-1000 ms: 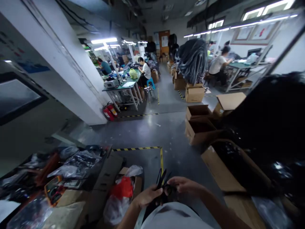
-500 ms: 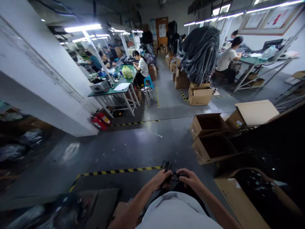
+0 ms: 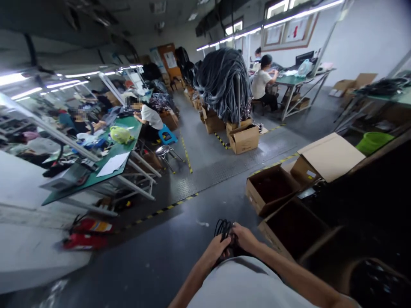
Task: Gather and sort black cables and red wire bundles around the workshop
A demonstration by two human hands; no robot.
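Observation:
Both of my hands meet low in the middle of the view, just above my grey-white shirt. My left hand (image 3: 217, 250) and my right hand (image 3: 244, 237) are closed around a small bundle of black cable (image 3: 224, 228), whose loops stick up between the fingers. The bundle is held in the air over the dark grey floor. Open cardboard boxes (image 3: 271, 194) stand just to the right of my hands.
A green workbench (image 3: 105, 171) with seated people runs along the left. Red fire extinguishers (image 3: 84, 233) lie on the floor at the left. A big hanging mass of grey cables (image 3: 224, 83) stands mid-aisle over boxes (image 3: 243, 137). Another person sits at a far right bench (image 3: 261, 83).
My view has swung to the right and tilted; the white pillar and clutter at the left have slid out. My hands stay together on the black cable bundle.

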